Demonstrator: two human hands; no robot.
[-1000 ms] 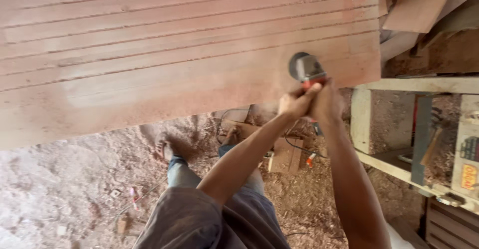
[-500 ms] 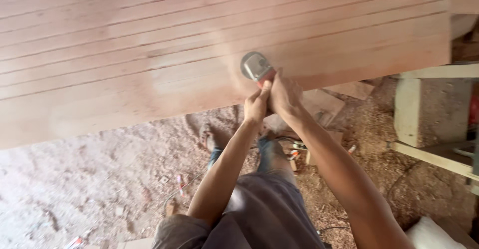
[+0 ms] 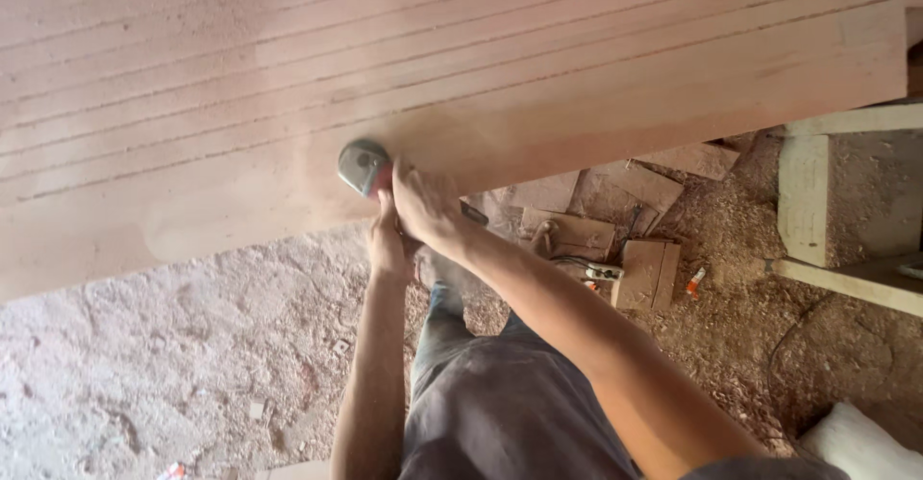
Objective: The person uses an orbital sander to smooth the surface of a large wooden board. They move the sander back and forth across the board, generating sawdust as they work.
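Note:
A wide reddish wooden panel (image 3: 404,76) with several long parallel grooves fills the upper part of the head view. Near its lower edge sits a hand-held power sander with a grey round head (image 3: 363,166) and a red body. My right hand (image 3: 423,201) grips the tool from above, and my left hand (image 3: 387,240) holds it from below, just behind the right. A haze of fine dust lies on the panel around the tool. Both forearms reach up from the bottom of the view.
Sawdust covers the floor (image 3: 173,365). Wood offcuts (image 3: 644,268) and a small white power strip (image 3: 601,270) lie below the panel at right. A pale wooden frame (image 3: 817,201) stands at the right edge, a white sack (image 3: 856,446) at bottom right.
Both hands have carried the sander leftward along the panel's lower edge, from its right end toward the middle. The view has shifted with them.

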